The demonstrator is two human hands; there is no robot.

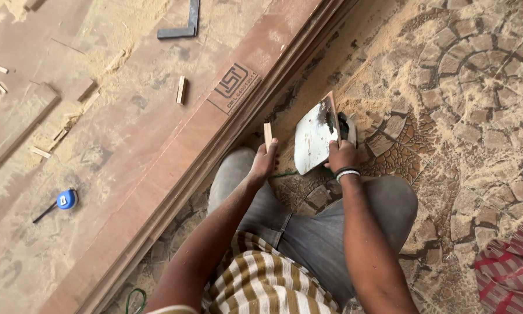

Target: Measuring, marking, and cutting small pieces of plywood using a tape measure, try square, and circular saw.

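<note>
Small wooden strip (268, 135) and glue-smeared board scrap (313, 139) held at frame centre.

The left hand (265, 163) pinches the strip's lower end upright; it looks light, stiff, and best gripped at its dry bottom. The right hand (341, 156) clasps the scrap's lower right edge, tilted over the stone floor (476, 116). A large plywood sheet (127, 145), tape measure (66, 199) and steel square (183, 26) lie left.

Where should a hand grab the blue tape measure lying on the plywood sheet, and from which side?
Grip the round blue case of the tape measure across its sides, coming straight down from above. It lies flat on the plywood sheet with clear board around it. Probably avoid the dark strap trailing to its lower left, which looks too thin and loose to hold.
</note>
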